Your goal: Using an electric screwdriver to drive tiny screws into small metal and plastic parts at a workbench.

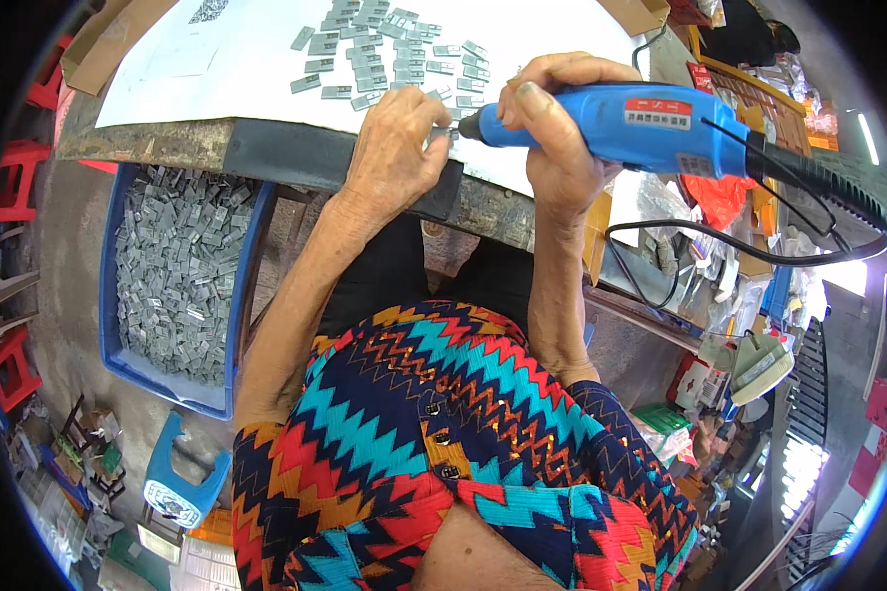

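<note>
My right hand [567,138] is wrapped round a blue electric screwdriver [650,120], held nearly level with its dark tip pointing left. At that tip, my left hand [396,148] pinches a small grey part [453,132] near the table's front edge. The fingers cover most of this part, and the driver's bit cannot be made out clearly. Just beyond both hands, many flat grey rectangular pieces [370,71] with small slots lie in loose rows on a white sheet [237,74].
Below the table edge [286,150] at left stands a blue bin [108,286] full of similar grey pieces. A black cable [739,254] loops from the screwdriver at right. Red stools [15,182] stand far left; plastic bags and boxes [729,286] crowd the right.
</note>
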Motion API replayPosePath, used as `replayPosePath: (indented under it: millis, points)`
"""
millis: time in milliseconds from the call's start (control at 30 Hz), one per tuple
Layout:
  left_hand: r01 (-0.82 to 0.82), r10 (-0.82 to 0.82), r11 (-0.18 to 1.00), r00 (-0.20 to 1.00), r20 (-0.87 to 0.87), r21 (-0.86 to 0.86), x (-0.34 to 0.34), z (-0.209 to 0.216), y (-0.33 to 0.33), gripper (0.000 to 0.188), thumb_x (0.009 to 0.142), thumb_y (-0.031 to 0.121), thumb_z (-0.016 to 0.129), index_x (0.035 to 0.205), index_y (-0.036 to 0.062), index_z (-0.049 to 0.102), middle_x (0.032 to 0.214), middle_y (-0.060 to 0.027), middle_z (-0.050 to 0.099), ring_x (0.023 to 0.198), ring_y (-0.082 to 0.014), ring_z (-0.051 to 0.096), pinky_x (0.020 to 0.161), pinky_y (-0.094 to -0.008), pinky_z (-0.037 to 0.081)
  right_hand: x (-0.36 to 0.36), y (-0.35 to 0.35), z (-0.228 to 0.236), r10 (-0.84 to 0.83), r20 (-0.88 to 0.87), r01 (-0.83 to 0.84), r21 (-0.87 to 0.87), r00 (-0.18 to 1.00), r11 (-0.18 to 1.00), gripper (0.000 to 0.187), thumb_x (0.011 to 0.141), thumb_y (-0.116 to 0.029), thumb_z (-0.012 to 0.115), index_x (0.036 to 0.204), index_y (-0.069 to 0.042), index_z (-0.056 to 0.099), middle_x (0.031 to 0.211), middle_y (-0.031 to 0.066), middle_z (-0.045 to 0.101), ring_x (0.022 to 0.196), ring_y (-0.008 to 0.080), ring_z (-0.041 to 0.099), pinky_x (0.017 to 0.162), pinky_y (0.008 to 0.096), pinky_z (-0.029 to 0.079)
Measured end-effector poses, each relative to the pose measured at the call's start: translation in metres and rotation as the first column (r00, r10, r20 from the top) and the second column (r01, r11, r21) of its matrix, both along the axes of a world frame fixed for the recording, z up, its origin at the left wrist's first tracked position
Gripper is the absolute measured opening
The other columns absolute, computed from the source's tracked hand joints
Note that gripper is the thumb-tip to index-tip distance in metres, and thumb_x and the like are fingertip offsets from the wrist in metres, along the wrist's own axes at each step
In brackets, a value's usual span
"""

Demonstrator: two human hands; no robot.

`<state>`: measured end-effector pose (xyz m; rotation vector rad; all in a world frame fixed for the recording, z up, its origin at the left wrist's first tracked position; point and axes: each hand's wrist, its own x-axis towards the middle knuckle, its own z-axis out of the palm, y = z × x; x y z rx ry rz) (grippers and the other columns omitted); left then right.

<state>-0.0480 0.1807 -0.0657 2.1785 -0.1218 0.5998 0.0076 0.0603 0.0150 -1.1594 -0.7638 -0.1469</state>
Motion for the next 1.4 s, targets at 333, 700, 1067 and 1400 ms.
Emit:
replayPosePath:
  millis: [333, 700, 1067, 1400]
  points:
    - [0.010, -0.014, 0.997, 0.999, -0.049, -0.075, -0.002, 0.001, -0.003, 0.014, 0.068, 0.004, 0.061, 0.081, 0.0010, 0.060, 0.069, -0.0101, 0.056, 0.070, -0.0270, 0.053, 0.067, -0.0387, 0.039, -0.001, -0.005, 0.004, 0.008, 0.021, -0.010, 0.071, 1.000, 0.997, 0.019, 0.070, 0.002, 0.065, 0.087, -0.002, 0.058, 0.074, 0.0069, 0.062, 0.064, 0.0119, 0.061, 0.058, 0.0245, 0.052]
    - [-0.029, 0.017, 0.997, 0.988, -0.155, -0.077, -0.003, 0.007, -0.001, 0.015, 0.076, 0.008, 0.062, 0.088, -0.0016, 0.064, 0.073, -0.0113, 0.061, 0.066, -0.0182, 0.059, 0.061, -0.0295, 0.047, -0.005, -0.021, 0.012, -0.008, 0.003, 0.007, 0.097, 1.000, 0.995, 0.031, 0.071, 0.008, 0.060, 0.097, 0.000, 0.046, 0.078, 0.0144, 0.059, 0.059, 0.0154, 0.058, 0.054, 0.0275, 0.050]
    - [-0.060, -0.013, 0.964, 0.963, -0.271, -0.259, -0.007, 0.013, 0.002, 0.016, 0.079, 0.007, 0.061, 0.092, -0.0001, 0.065, 0.079, -0.0054, 0.064, 0.067, -0.0093, 0.054, 0.062, -0.0233, 0.045, 0.001, -0.050, 0.015, -0.151, -0.073, 0.161, 0.154, 0.986, 0.975, 0.031, 0.070, 0.007, 0.059, 0.097, 0.000, 0.045, 0.075, 0.0144, 0.057, 0.056, 0.0168, 0.057, 0.056, 0.0308, 0.050]
    - [-0.348, 0.269, 0.844, 0.933, -0.241, -0.407, -0.082, 0.036, 0.037, 0.013, 0.081, 0.001, 0.061, 0.092, 0.0005, 0.065, 0.082, -0.0007, 0.063, 0.072, -0.0060, 0.054, 0.065, -0.0191, 0.043, 0.025, -0.068, 0.008, -0.330, -0.087, 0.341, 0.176, 0.940, 0.924, 0.033, 0.067, 0.006, 0.063, 0.096, 0.001, 0.049, 0.072, 0.0117, 0.058, 0.053, 0.0153, 0.057, 0.054, 0.0304, 0.051]
